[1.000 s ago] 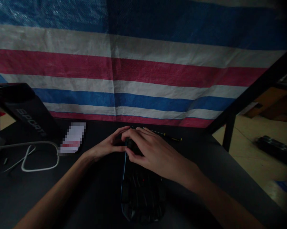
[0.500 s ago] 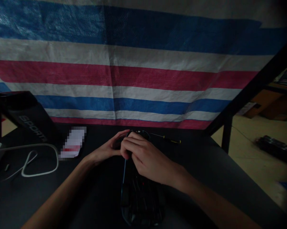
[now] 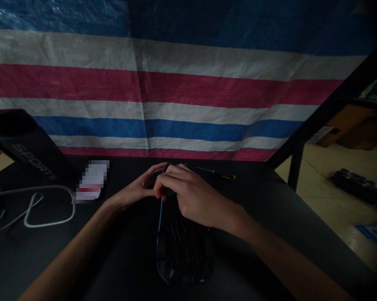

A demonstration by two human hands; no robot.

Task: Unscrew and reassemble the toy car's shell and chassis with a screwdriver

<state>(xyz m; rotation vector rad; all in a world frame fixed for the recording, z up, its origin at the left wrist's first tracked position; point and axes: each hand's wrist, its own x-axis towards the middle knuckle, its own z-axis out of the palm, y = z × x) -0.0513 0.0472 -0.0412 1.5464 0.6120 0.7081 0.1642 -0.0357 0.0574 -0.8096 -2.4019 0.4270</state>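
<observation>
A dark toy car (image 3: 186, 255) with blue edging lies wheels-up on the table, its long side running away from me. Around its far left end, my left hand (image 3: 144, 184) steadies it with thumb and fingers. My right hand (image 3: 188, 190) arches over the far end of the car, fingers curled and closed. Whatever those fingertips grip is hidden beneath the hand. Beyond my right hand lies a screwdriver (image 3: 224, 174) with a thin shaft and a black-and-yellow handle.
To the left are a blurred-out phone (image 3: 92, 182), a white cable (image 3: 50, 224) and a black box (image 3: 34, 146) lettered SPORTS. A striped tarp (image 3: 175, 92) hangs behind the dark table (image 3: 254, 200). At the right stands a black frame leg (image 3: 296, 165).
My view has shifted slightly, so the table items appear a little higher and further left. Both hands stay at the car's far end, with only slight movement.
</observation>
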